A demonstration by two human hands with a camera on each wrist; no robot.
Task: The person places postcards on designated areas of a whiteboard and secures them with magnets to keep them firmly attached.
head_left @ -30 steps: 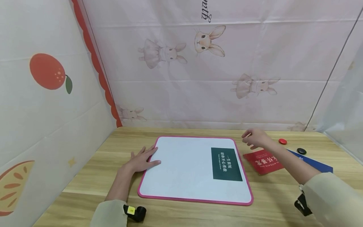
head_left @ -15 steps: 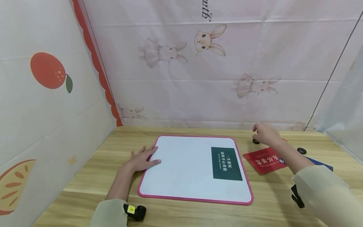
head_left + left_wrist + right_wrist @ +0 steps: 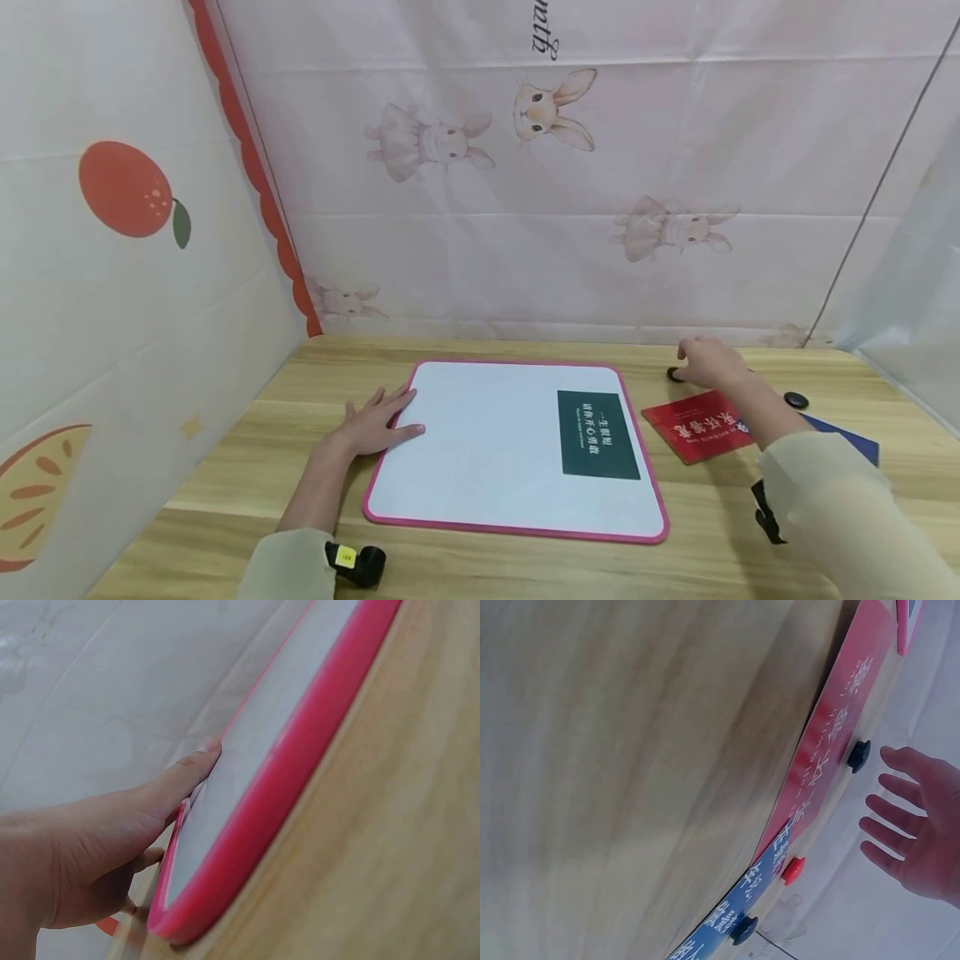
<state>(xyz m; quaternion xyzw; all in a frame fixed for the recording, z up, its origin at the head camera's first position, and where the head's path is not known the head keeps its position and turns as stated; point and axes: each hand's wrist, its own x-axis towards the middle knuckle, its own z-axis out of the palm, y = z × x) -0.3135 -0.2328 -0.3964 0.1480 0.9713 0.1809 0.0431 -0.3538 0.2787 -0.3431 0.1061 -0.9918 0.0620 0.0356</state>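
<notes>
A white drawing board with a pink rim [image 3: 517, 527] lies flat on the wooden table. My left hand [image 3: 378, 425] rests on its left edge, fingers spread and thumb [image 3: 199, 756] laid on the white surface. On the board's right side lies a dark green card [image 3: 600, 435] with white writing. My right hand [image 3: 712, 362] is beyond a red card [image 3: 693, 429], close by a small black round magnet [image 3: 675, 375]. In the right wrist view the fingers [image 3: 892, 814] are loosely extended, with a gap between them and the black magnet [image 3: 859, 756]; they hold nothing.
A blue card [image 3: 847, 437] lies partly against the red card, right of the board. A red magnet [image 3: 793, 871] and a second black magnet [image 3: 796, 400] sit behind the cards. A printed cloth wall [image 3: 480, 275] rises at the table's back edge.
My right hand has moved right, away from the board's corner, and then down toward the table. The nearer black magnet now shows beside its fingers. My left hand stays put.
</notes>
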